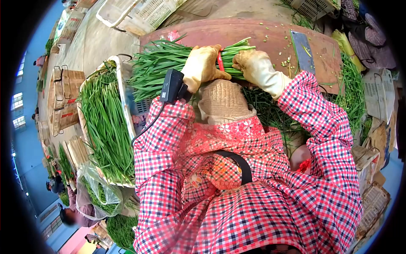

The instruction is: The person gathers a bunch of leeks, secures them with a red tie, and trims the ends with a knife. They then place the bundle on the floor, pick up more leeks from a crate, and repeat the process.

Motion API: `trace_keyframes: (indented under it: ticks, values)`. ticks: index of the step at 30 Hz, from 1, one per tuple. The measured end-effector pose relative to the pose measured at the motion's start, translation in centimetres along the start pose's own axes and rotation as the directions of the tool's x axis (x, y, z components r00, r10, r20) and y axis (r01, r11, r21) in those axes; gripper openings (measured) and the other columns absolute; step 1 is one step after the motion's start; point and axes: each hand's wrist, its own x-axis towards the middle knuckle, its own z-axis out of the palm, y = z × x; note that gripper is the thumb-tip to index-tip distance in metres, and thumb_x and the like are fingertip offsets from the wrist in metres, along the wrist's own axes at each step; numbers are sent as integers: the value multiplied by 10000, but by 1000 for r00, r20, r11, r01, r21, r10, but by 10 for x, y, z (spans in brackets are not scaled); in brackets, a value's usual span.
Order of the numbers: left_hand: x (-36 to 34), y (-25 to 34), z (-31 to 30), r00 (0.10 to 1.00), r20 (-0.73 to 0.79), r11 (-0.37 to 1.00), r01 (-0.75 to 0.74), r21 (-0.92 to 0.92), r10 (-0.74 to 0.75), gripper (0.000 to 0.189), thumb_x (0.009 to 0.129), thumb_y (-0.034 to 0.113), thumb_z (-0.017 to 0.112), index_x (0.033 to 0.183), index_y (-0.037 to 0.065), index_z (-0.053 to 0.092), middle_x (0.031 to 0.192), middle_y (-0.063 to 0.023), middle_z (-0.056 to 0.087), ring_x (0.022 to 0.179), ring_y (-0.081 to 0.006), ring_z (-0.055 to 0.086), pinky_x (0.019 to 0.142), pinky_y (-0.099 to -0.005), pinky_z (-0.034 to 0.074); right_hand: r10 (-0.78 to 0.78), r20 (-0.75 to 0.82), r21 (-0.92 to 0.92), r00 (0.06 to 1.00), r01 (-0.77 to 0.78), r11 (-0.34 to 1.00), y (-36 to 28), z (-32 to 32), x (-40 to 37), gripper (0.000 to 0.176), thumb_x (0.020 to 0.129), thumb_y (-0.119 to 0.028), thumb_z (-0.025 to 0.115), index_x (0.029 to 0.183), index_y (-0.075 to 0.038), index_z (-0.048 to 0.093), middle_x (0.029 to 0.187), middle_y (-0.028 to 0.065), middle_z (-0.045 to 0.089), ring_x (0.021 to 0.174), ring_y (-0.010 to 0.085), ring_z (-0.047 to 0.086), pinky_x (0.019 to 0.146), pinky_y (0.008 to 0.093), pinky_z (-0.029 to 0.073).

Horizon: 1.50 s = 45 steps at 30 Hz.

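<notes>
A bundle of long green stalks (pixel 163 63) lies across the near edge of a reddish-brown board (pixel 270 38), leaves to the left, pale cut ends to the right. Around it near the stem end runs a red band (pixel 220 60). My left hand (pixel 203 63), in a cream glove, is closed over the bundle just left of the band. Right of the band, my right hand (pixel 253 67), gloved too, has its fingers closed at the stems' lower side. A black device with a cable (pixel 171 86) is on my left wrist.
A white crate of green stalks (pixel 105 127) stands at the left. On the board's right lies a flat metal blade (pixel 303 53) among green scraps. Loose greens (pixel 351 89) lie beyond its right end. Crates stand at the top, and a co-worker (pixel 76 211) is at lower left.
</notes>
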Motion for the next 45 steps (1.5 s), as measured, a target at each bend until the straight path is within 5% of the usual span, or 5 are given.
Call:
trace_keyframes:
  ticks: [16, 21, 26, 30, 45]
  values:
    - [-1, -1, 13, 993, -113, 999, -43, -7, 42, 846, 651, 405, 847, 1280, -65, 532, 1081, -260, 663, 1071, -399, 620, 961, -425, 465, -278, -210, -88, 937, 265, 960, 14, 1, -8, 137, 825, -137, 613, 923, -93, 699, 811, 129, 696, 740, 289, 688, 629, 391, 540]
    - [3, -4, 14, 987, -146, 998, -64, -7, 62, 803, 658, 366, 852, 1277, -48, 549, 1041, -263, 673, 1010, -401, 642, 895, -404, 501, -47, -260, -218, 964, -12, 976, 64, 7, -47, 211, 936, -265, 551, 998, -139, 708, 846, 86, 702, 799, 286, 686, 680, 406, 530]
    - [-2, 4, 21, 996, -78, 959, 72, 275, -52, 1147, 651, 609, 796, 1460, -54, 327, 1441, -223, 469, 1415, -352, 347, 1159, -512, 236, 10, -570, -19, 822, -25, 999, 84, 16, -76, 219, 924, -267, 585, 975, -82, 691, 833, 108, 689, 798, 339, 663, 704, 454, 523]
    - [-3, 39, 22, 995, -86, 934, -9, 358, 42, 1190, 617, 551, 840, 1483, -35, 273, 1469, -212, 429, 1415, -348, 342, 1162, -507, 241, 391, -213, 87, 895, -381, 920, 71, -1, -106, 185, 911, -204, 614, 1025, -72, 674, 1011, 139, 694, 983, 330, 650, 839, 410, 524]
    - [40, 5, -24, 987, 160, 988, -1, -158, 27, 644, 653, 322, 855, 1167, 16, 618, 926, -182, 707, 863, -288, 687, 788, -372, 529, -174, -489, -229, 855, 67, 971, 26, -8, -39, 573, 953, -420, 547, 1431, -122, 443, 1412, 50, 513, 1270, 310, 503, 1026, 449, 449]
